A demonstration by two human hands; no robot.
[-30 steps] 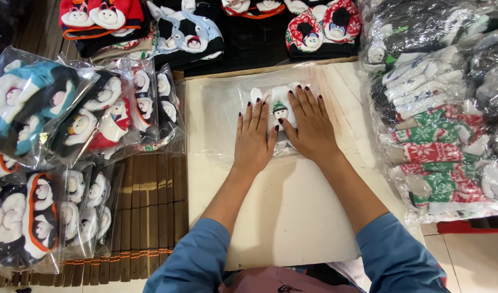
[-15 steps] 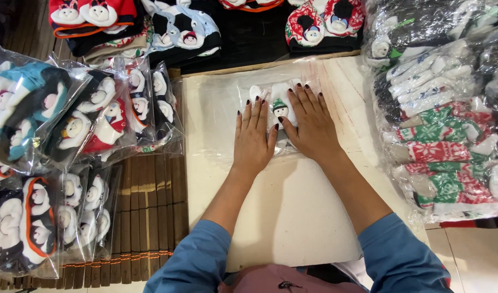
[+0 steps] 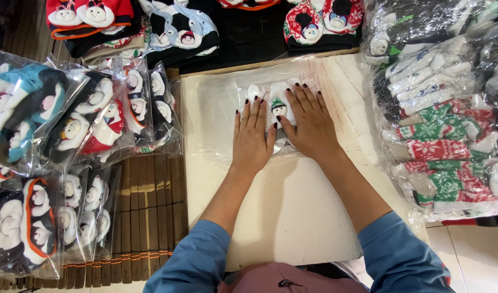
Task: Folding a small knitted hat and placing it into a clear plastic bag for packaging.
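- Clear bag (image 3: 260,108) with a white snowman sock lies at upper centre of the frame on the white board (image 3: 292,211).
- Left hand (image 3: 253,137) and right hand (image 3: 310,122) press flat on it, fingers spread, gripping nothing.

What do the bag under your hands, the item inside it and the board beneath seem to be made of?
The bag looks like thin clear glossy plastic film: it wrinkles and shows glare. The item inside seems a soft knit or fleece, matte white with a small snowman face. The board looks like matte off-white foam or card, slightly rough; which one is unclear. Left hand and right hand press flat on the bag.
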